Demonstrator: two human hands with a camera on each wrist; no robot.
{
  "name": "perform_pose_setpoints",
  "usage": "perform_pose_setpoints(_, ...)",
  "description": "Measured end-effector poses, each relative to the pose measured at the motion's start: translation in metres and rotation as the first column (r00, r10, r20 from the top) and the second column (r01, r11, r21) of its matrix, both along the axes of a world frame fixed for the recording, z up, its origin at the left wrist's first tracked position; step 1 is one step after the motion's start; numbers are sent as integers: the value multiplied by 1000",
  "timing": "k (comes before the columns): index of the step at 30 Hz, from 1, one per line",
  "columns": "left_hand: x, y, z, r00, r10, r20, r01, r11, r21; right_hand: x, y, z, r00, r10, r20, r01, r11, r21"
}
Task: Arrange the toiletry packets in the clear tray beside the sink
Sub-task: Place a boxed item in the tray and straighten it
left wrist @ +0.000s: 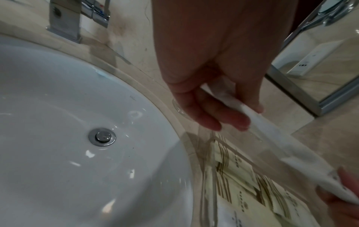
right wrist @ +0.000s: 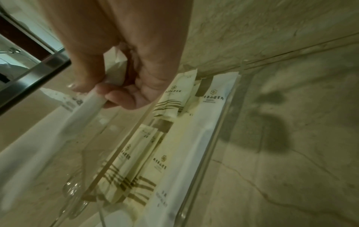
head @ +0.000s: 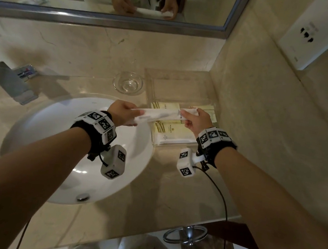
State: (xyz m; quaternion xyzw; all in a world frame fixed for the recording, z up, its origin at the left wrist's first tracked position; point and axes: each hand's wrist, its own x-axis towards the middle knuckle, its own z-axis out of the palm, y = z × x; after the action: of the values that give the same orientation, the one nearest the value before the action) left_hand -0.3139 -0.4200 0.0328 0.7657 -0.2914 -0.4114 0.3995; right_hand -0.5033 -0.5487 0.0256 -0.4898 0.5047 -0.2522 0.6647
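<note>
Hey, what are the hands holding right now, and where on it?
A long white packet, held level above the clear tray: the left hand pinches its left end, the right hand its right end.

The clear tray (head: 184, 81) sits wedged in the corner, its right side just beside the marble side wall (head: 263, 107), so no hand passes there. Its front half is filled with cream packets (head: 164, 128); the rear half lies bare and open from above. A glass bowl (head: 128, 82) stands just left of the tray's rear (a snag for a sideways reach). Above the tray's front, a long white packet (head: 160, 114) spans between both hands. The sink (head: 66, 133) leaves open room to the left.
</note>
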Motion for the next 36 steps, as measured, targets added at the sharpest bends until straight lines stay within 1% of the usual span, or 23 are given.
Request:
perform_pose_setpoints(2,-4,-2,0,1000,-20,10,20,1000,-3,-3,-1,-2,998,-54,9,54,998,9)
perform_pose_setpoints(6,-5,-5,0,998,-61,4,61,998,-17,-10,-8,-8,998,-57,31,57,998,8)
perform_pose_setpoints(10,-8,-9,0,997,-81,-5,80,995,-59,-18,-13,-10,992,-108,69,107,994,21)
perform_pose_setpoints(12,-12,-13,0,994,-108,22,109,992,-58,-20,-16,-11,990,-135,38,135,991,8)
perform_pose_setpoints(14,-15,-16,-1,990,-137,45,138,990,-33,-25,-21,-16,988,-155,-27,155,988,-14)
perform_pose_setpoints(16,-18,-19,-4,989,-151,3,151,989,-8,-33,-27,-18,978,-169,-126,163,985,-61)
perform_pose_setpoints(18,-18,-21,-8,990,-136,-22,137,990,17,-44,-33,-19,961,-208,-184,193,976,-99)
perform_pose_setpoints(20,-16,-20,-12,996,-85,-22,85,996,29,-56,-38,-19,940,-233,-249,194,966,-172)
perform_pose_setpoints(22,-15,-21,-17,998,-53,-23,53,998,35,-64,-42,-23,915,-243,-323,163,953,-256)
perform_pose_setpoints(24,-14,-20,-21,999,-44,-25,45,998,42,-69,-45,-28,892,-240,-383,128,947,-294)
perform_pose_setpoints(28,-16,-22,-29,999,-42,-18,43,997,57,-69,-45,-39,831,-232,-505,62,941,-332)
perform_pose_setpoints(30,-17,-23,-32,999,-38,-21,40,997,63,-67,-44,-44,794,-205,-572,3,943,-333)
perform_pose_setpoints(34,-21,-26,-35,999,-39,-29,40,997,63,-68,-43,-49,694,-95,-713,-135,957,-258)
perform_pose_setpoints(36,-23,-28,-35,998,-48,-40,50,997,55,-67,-43,-49,606,-54,-793,-218,948,-231)
